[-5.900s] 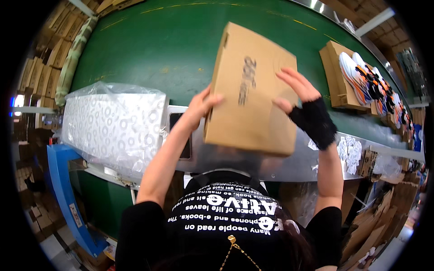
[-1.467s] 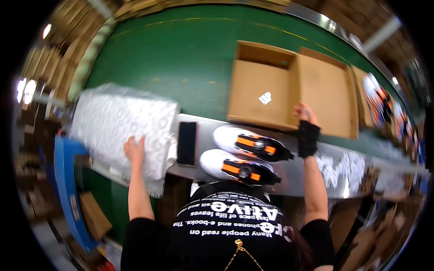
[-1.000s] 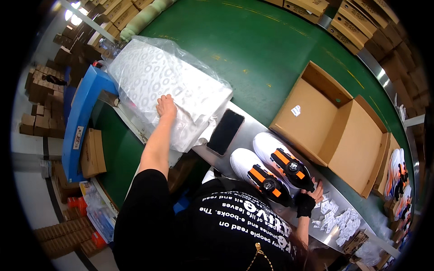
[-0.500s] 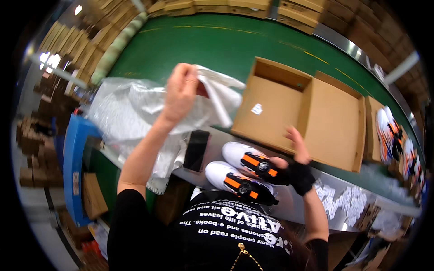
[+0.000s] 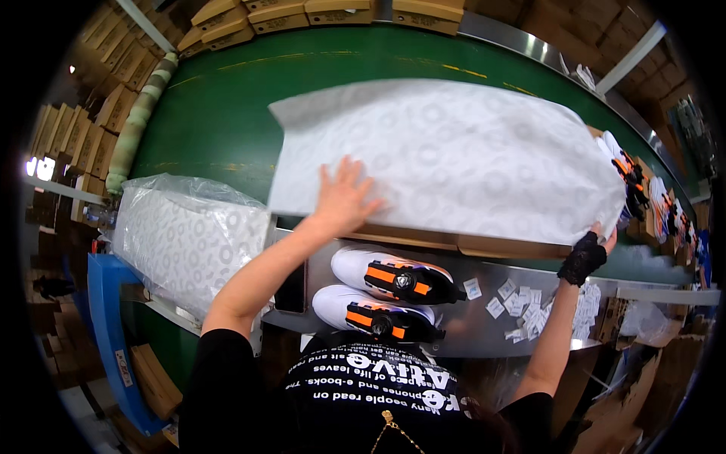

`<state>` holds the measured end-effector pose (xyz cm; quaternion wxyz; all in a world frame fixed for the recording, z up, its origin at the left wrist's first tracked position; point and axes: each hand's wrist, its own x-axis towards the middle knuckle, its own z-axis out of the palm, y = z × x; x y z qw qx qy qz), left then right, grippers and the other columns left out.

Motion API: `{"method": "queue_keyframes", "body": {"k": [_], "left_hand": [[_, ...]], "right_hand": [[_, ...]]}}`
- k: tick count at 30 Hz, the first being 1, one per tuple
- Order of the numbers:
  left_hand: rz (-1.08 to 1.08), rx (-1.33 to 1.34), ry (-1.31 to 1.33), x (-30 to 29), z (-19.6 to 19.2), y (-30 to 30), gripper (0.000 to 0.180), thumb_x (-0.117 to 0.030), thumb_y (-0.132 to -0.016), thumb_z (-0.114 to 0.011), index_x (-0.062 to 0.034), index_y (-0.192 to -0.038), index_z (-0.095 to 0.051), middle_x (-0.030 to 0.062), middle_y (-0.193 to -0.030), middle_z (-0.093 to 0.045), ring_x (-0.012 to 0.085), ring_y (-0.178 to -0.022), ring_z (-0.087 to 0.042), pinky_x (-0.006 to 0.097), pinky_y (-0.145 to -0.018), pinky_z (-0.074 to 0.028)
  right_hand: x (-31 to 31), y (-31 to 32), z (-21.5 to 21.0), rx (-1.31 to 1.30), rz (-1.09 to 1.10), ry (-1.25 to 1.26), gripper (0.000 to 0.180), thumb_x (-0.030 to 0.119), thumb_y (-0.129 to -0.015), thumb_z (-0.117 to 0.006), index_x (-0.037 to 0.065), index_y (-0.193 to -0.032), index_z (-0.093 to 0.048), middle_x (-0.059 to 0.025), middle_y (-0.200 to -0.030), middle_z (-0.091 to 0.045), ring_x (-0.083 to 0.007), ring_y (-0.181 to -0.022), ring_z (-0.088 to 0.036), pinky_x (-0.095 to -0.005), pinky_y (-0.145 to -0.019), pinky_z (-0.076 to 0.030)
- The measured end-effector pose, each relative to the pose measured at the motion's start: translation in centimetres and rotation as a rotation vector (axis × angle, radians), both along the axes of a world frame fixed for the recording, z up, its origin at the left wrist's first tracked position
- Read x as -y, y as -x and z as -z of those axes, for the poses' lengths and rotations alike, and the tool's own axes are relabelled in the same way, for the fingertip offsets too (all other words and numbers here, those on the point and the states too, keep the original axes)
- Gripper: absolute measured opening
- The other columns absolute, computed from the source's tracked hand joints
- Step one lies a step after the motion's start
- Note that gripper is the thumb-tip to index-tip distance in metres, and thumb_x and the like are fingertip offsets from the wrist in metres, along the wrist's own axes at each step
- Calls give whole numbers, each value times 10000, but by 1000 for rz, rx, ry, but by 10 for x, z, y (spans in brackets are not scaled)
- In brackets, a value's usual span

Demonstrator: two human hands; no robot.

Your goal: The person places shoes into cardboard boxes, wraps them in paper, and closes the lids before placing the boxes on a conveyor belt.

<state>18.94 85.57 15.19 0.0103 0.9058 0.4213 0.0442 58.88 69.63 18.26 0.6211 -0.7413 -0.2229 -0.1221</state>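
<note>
A large patterned white sheet of tissue paper [image 5: 446, 151] lies spread over the open brown shoebox [image 5: 514, 247], leaving only the box's near edge visible. My left hand [image 5: 348, 198], fingers spread, is at the sheet's near left part. At its near right corner, my right hand [image 5: 590, 253], in a black fingerless glove, pinches the paper. Between the box and my body rest two white sneakers with orange and black tops, the farther sneaker [image 5: 389, 272] and the nearer sneaker [image 5: 370, 312], side by side with toes to the left.
A plastic bag of patterned paper sheets [image 5: 189, 242] lies at left, near a dark phone [image 5: 291, 291] and a blue frame [image 5: 113, 340]. Small white packets [image 5: 529, 309] are scattered right of the sneakers. More sneakers [image 5: 658, 200] line the green conveyor [image 5: 227, 113] at right.
The crumpled white paper from my left hand is now unfolded across the box. My right hand has moved from the sneakers rightward to the sheet's corner. The whole view has shifted somewhat.
</note>
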Motion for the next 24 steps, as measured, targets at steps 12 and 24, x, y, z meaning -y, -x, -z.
{"method": "queue_keyframes", "body": {"k": [12, 24], "left_hand": [[-929, 1214, 972, -90, 94, 72, 897, -575, -630, -657, 123, -1139, -413, 209, -1137, -482, 290, -986, -521, 419, -817, -425], [-581, 1284, 634, -34, 64, 79, 363, -213, -829, -555, 73, -1046, -499, 113, -977, -575, 163, -867, -537, 292, -750, -437]], "right_hand": [[68, 115, -3, 844, -552, 759, 492, 293, -640, -695, 48, -1015, -492, -143, -1071, -484, -307, -1019, -456, -413, -826, -381], [59, 245, -2, 264, -1375, 828, 185, 175, -659, -606, 11, -744, -619, -153, -1092, -497, -294, -940, -502, -376, -783, -415]]}}
